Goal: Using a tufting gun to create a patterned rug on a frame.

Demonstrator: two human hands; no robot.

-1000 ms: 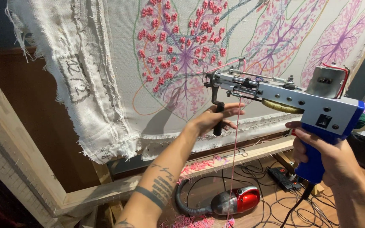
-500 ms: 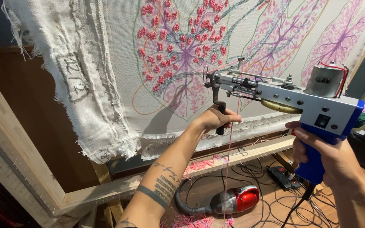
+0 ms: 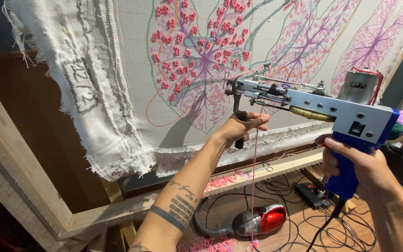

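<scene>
Holding: tufting gun (image 3: 313,105) carried in both hands, level, nose aimed at the stretched cloth (image 3: 131,70); needle tip close to the fabric, contact not resolvable.
Right hand: right hand (image 3: 360,163) with its grip closed round the blue pistol handle (image 3: 343,172) under the rear of the gun; trigger finger hidden.
Left hand: left hand (image 3: 241,128) with its grip closed round the black front handle (image 3: 241,128) hanging below the nose.
Weight estimate: metal body with a motor at the rear, likely heavy and tail-heavy; two handles are the sound places to hold, one steering, one bearing.
Stiffness: gun rigid; exposed linkage along the top looks pinch-prone, keep fingers off it.
Yarn: pink yarn (image 3: 253,186) hangs slack from the nose toward the floor; thin, soft, likely to snag or snap if tugged.
Cloth: woven, frayed at the edges, taut on the wooden frame (image 3: 99,217); will give slightly under pressure.
Below: red vacuum cleaner (image 3: 262,220) and loose cables (image 3: 299,205) on the floor.
</scene>
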